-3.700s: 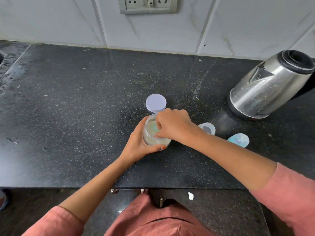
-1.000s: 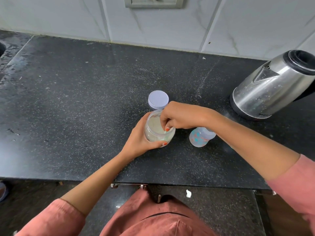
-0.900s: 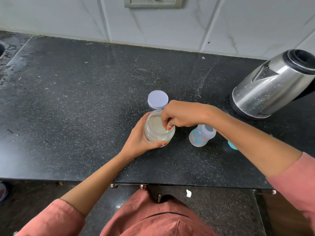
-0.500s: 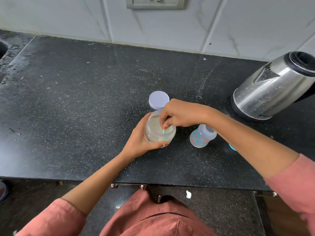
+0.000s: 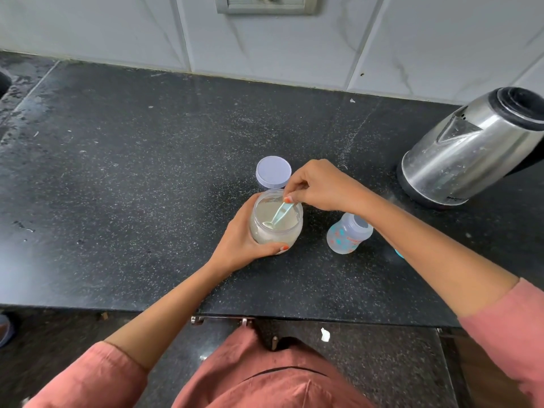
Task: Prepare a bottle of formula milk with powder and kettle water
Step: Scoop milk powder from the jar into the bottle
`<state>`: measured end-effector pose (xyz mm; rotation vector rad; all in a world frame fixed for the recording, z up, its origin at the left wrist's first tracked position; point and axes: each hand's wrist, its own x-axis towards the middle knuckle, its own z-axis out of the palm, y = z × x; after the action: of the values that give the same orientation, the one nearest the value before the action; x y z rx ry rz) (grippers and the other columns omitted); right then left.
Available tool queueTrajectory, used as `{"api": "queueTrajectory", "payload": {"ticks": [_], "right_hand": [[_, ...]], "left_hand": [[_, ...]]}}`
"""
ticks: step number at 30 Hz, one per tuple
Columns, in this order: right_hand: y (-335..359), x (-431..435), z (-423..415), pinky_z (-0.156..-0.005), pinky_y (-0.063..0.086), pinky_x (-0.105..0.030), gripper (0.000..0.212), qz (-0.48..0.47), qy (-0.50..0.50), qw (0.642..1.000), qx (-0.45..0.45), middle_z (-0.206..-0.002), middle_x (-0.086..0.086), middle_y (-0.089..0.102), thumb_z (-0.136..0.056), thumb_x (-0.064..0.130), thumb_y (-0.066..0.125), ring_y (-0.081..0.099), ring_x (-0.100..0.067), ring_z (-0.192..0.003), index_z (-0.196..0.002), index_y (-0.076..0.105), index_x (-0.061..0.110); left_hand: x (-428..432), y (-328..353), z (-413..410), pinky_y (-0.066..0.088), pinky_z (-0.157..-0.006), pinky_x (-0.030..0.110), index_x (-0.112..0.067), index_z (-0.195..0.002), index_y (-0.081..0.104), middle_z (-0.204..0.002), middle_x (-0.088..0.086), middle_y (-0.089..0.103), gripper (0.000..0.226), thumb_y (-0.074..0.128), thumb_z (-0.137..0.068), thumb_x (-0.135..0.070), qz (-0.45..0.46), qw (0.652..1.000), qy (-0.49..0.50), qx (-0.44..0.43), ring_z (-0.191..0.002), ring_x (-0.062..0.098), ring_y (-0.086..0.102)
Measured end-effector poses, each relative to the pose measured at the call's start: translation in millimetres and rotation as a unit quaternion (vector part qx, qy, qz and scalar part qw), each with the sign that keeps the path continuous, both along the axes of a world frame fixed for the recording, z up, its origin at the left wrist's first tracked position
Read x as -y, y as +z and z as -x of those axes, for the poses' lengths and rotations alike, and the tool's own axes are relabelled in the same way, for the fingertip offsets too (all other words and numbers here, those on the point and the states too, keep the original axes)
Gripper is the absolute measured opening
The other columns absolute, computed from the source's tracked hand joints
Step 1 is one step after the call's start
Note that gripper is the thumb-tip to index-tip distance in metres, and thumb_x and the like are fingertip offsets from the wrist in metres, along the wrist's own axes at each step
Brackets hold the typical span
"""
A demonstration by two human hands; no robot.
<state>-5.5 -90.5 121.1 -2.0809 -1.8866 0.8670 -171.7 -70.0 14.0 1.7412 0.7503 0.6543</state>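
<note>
Near the front edge of the counter (image 5: 117, 187), I am holding the open powder jar (image 5: 276, 231) with the left hand (image 5: 238, 245). The fingers are curling round its left side, the thumb is lying across its near wall, and the forearm is reaching in from the lower left. I am poising the right hand (image 5: 321, 187) over the jar's far rim, wrist bent down. Its thumb and fingers are pinching the handle of a pale green scoop (image 5: 278, 214), whose bowl is sitting down at the powder. The bottle (image 5: 348, 234) is standing uncapped just right of the jar, partly under my right forearm, which is also hiding most of a blue cap (image 5: 399, 253). The lid (image 5: 273, 173) is lying flat just behind the jar. The kettle (image 5: 471, 154) is sitting well off to the right.
</note>
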Motion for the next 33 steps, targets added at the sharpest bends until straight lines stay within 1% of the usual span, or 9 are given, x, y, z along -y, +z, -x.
{"api": "queueTrajectory", "payload": {"ticks": [3,8,11,14,16,21,25,30,33], "right_hand": [[-1.9,1.9,2.4,-0.07,0.042,-0.021,0.016,-0.019,-0.013,1.0,0.016,-0.095,-0.007,0.07,-0.084,0.013,0.064,0.057,-0.01,-0.078,-0.097,0.071,0.009],[-7.9,6.8,14.4,-0.075,0.049,-0.03,0.014,-0.021,0.013,0.998,0.061,-0.095,-0.007,0.071,-0.085,0.015,0.062,0.063,-0.017,-0.082,-0.094,0.071,0.009],[-10.2,9.1,22.2,-0.069,0.043,-0.027,0.014,-0.032,0.043,0.994,0.098,-0.094,-0.007,0.07,-0.086,0.014,0.059,0.064,-0.021,-0.085,-0.093,0.07,0.009],[-8.2,8.9,26.4,-0.065,0.036,-0.026,0.012,-0.032,0.065,0.991,0.117,-0.094,-0.007,0.068,-0.086,0.014,0.059,0.056,-0.018,-0.076,-0.09,0.069,0.009],[-5.3,8.7,26.6,-0.065,0.036,-0.026,0.012,-0.035,0.072,0.989,0.122,-0.095,-0.007,0.068,-0.086,0.014,0.058,0.054,-0.017,-0.075,-0.09,0.068,0.01],[-4.0,9.2,27.1,-0.065,0.033,-0.025,0.014,-0.082,0.081,0.983,0.143,-0.093,-0.005,0.068,-0.086,0.013,0.054,0.058,-0.02,-0.087,-0.086,0.067,0.009],[-8.8,13.0,32.5,-0.063,0.032,-0.027,0.015,-0.051,0.106,0.984,0.133,-0.085,-0.007,0.063,-0.084,0.009,0.054,0.048,-0.018,-0.072,-0.07,0.056,0.014],[-9.7,10.7,30.8,-0.056,0.032,-0.026,0.009,-0.01,0.109,0.989,0.099,-0.072,-0.001,0.056,-0.082,0.008,0.059,0.05,-0.017,-0.067,-0.076,0.065,0.007],[-10.4,9.7,28.9,-0.052,0.03,-0.015,0.008,0.014,0.117,0.989,0.088,-0.073,0.001,0.056,-0.083,0.009,0.061,0.05,-0.013,-0.067,-0.081,0.068,0.006]], "left_hand": [[-0.2,0.0,-0.3,0.035,-0.089,0.003,-0.055,-0.116,0.039,-0.117,-0.038,0.05,0.074,0.077,-0.054,-0.044,-0.003,1.0,0.001,-0.002,-0.113,-0.011,0.048],[-1.1,-2.8,-0.1,0.036,-0.091,0.005,-0.058,-0.117,0.038,-0.119,-0.035,0.051,0.076,0.078,-0.054,-0.044,-0.001,1.0,0.002,-0.007,-0.114,-0.008,0.048],[-1.3,-3.7,-0.4,0.035,-0.09,0.004,-0.056,-0.118,0.038,-0.119,-0.031,0.051,0.077,0.077,-0.052,-0.045,-0.003,1.0,0.003,-0.01,-0.113,-0.009,0.048],[-1.6,-4.2,-0.3,0.036,-0.088,0.003,-0.059,-0.115,0.038,-0.116,-0.033,0.052,0.077,0.077,-0.051,-0.043,0.003,1.0,0.006,-0.012,-0.111,-0.01,0.049],[-1.5,-4.5,-0.5,0.035,-0.087,0.002,-0.06,-0.115,0.037,-0.115,-0.034,0.051,0.077,0.077,-0.051,-0.043,0.004,1.0,0.006,-0.013,-0.11,-0.012,0.048],[-1.6,-5.2,-0.2,0.036,-0.088,0.003,-0.063,-0.113,0.036,-0.116,-0.032,0.051,0.077,0.077,-0.051,-0.045,0.004,1.0,0.012,-0.016,-0.11,-0.012,0.048],[-1.2,-5.6,-0.3,0.037,-0.089,0.005,-0.063,-0.114,0.037,-0.116,-0.032,0.052,0.078,0.078,-0.051,-0.043,0.006,1.0,0.011,-0.007,-0.111,-0.01,0.049],[-1.5,-5.9,-0.6,0.038,-0.09,0.007,-0.061,-0.116,0.038,-0.117,-0.031,0.053,0.077,0.078,-0.052,-0.043,0.007,1.0,0.007,0.001,-0.112,-0.007,0.05],[-1.5,-5.8,-0.5,0.037,-0.091,0.007,-0.057,-0.117,0.038,-0.118,-0.031,0.053,0.077,0.079,-0.053,-0.041,0.005,1.0,0.004,0.004,-0.113,-0.006,0.05]]}}
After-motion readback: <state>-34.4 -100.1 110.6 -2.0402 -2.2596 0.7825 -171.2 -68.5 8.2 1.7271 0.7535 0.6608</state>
